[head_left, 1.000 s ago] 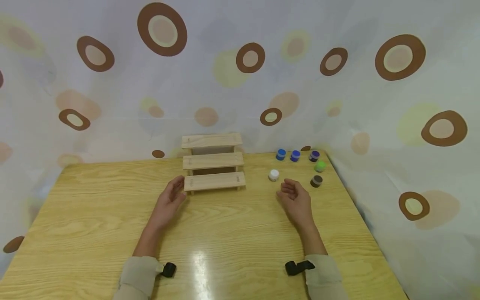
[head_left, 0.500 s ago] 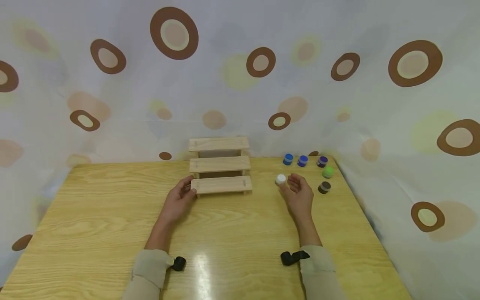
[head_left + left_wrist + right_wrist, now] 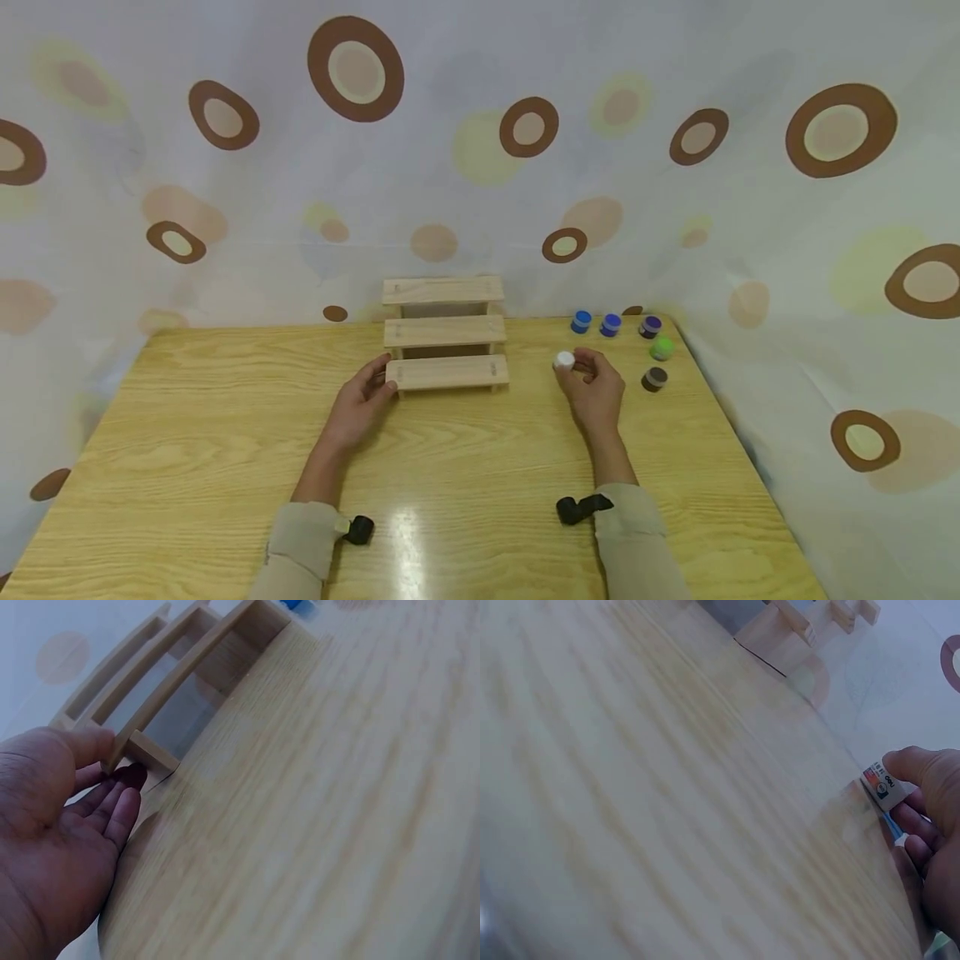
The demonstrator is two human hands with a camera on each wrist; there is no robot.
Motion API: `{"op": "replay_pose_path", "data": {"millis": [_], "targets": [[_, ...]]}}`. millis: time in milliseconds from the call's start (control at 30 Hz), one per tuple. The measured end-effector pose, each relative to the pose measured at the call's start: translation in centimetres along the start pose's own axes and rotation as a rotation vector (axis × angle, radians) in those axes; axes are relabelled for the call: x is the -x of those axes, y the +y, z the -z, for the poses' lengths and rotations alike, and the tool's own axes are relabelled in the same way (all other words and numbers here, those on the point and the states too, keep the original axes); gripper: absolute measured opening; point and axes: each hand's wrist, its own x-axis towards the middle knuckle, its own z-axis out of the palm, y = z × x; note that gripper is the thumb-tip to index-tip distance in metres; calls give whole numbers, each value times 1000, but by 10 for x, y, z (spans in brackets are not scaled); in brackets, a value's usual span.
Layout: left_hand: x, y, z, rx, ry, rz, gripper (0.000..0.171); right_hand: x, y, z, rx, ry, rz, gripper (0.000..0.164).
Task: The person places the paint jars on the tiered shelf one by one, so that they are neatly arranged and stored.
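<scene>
A three-tier wooden step rack [image 3: 447,372] stands at the back middle of the table. My left hand [image 3: 362,408] holds the left end of its lowest step; in the left wrist view the thumb lies along the end of the rack's board [image 3: 180,673] with the fingers below it. To the right of the rack, my right hand [image 3: 597,398] pinches a small white-lidded paint jar [image 3: 564,360] between thumb and fingers. The right wrist view shows the printed label on this jar [image 3: 883,786], which is held low over the tabletop.
Several more small jars stand at the back right: a blue one [image 3: 581,322], a violet-blue one [image 3: 611,325], a dark purple one [image 3: 650,327], a green one [image 3: 662,348] and a black one [image 3: 655,379]. A patterned sheet [image 3: 435,167] hangs behind the wooden table [image 3: 225,433].
The right hand has moved left to the white jar and closed its fingers on it. The left hand has come to the rack's lowest step and taken hold. The head view has shifted slightly.
</scene>
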Motion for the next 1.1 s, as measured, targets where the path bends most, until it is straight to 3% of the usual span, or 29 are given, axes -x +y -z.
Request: {"op": "replay_pose_path", "data": {"millis": [300, 533, 767, 1100], "targets": [[1, 2, -1, 8, 7, -10, 59, 1, -4, -4, -17, 33, 40, 43], [2, 3, -1, 16, 5, -3, 59, 7, -31, -18, -94, 9, 17, 42], [3, 1, 1, 28, 1, -10, 60, 2, -60, -37, -112, -13, 139, 34], [2, -3, -1, 30, -6, -37, 60, -11, -96, -62, -164, -79, 238, 34]]}}
